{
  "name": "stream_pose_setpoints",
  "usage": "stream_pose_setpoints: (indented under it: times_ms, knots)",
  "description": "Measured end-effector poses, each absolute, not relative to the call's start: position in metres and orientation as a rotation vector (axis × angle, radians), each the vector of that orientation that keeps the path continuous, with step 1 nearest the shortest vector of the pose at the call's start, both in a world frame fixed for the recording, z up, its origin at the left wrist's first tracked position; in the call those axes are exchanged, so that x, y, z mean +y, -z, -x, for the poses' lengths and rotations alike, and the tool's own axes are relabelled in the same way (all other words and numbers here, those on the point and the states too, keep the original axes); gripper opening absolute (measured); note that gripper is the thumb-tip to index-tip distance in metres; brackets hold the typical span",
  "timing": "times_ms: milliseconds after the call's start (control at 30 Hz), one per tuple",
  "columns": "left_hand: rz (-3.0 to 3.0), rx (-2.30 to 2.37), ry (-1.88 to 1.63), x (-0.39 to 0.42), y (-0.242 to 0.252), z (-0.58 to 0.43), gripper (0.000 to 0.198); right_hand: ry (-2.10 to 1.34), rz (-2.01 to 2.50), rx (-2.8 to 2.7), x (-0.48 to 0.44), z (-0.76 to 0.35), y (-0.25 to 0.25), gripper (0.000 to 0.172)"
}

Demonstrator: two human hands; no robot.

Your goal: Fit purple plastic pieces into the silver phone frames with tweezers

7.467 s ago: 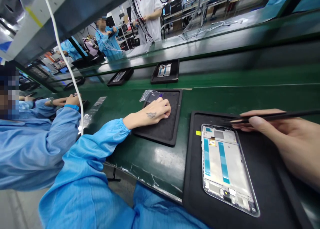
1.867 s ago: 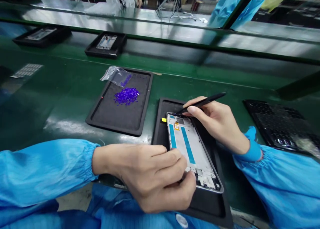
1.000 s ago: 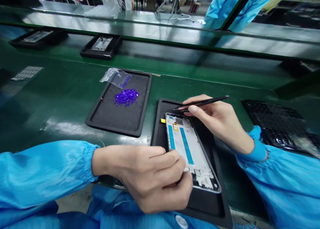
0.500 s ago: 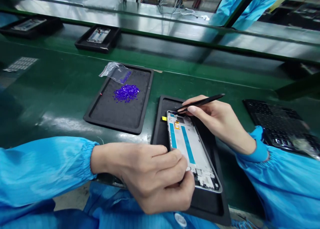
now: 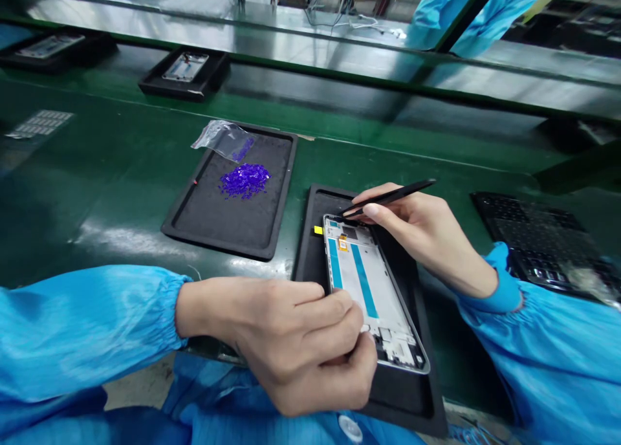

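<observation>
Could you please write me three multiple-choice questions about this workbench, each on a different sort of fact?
1. Where does the pile of purple pieces lie?
A. Inside the plastic bag
B. On the black tray left of the phone frame
C. On the phone frame

2. What colour are the long strips on the frame?
A. Blue
B. Red
C. Orange

3. What does the right hand hold?
A. Nothing
B. A screwdriver
C. Black tweezers

Answers:
1. B, the pile sits on the tray's surface.
2. A, both strips show blue.
3. C, the tweezers lie pinched between thumb and fingers.
</observation>
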State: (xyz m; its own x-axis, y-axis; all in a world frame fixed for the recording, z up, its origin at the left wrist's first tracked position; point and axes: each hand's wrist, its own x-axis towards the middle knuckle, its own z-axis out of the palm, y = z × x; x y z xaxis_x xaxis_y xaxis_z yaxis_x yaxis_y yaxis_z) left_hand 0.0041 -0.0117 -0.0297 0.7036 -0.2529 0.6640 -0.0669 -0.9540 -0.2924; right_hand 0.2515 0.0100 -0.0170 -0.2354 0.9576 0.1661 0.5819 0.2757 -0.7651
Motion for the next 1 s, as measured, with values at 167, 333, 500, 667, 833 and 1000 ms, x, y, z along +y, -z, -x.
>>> stream_pose_setpoints:
  times_ms: [167,333,500,667,833,1000]
  knots:
    - [2.677,0.266,1.086,-0.0116,0.0283,-0.0040,0.016,-0.674,1.398,-1.984,0.0084,-0.2506,0.0175,0.026]
    - [2.646,0.255,1.116,-0.0121,0.0321,-0.0042,0.016,-0.645,1.385,-1.999,0.0092,-0.2528,0.0164,0.023]
    - [2.650,0.244,1.132,-0.0120,0.0329,-0.0049,0.015,-0.648,1.387,-1.988,0.0086,-0.2536,0.0180,0.023]
    - [2.661,0.268,1.109,-0.0116,0.0331,-0.0044,0.017,-0.630,1.394,-2.014,0.0073,-0.2519,0.0190,0.024]
    - [2.660,0.278,1.110,-0.0122,0.0326,-0.0043,0.019,-0.609,1.399,-2.030,0.0080,-0.2518,0.0154,0.022]
    - [2.701,0.299,1.068,-0.0123,0.0285,-0.0047,0.021,-0.708,1.376,-1.931,0.0102,-0.2537,0.0159,0.024]
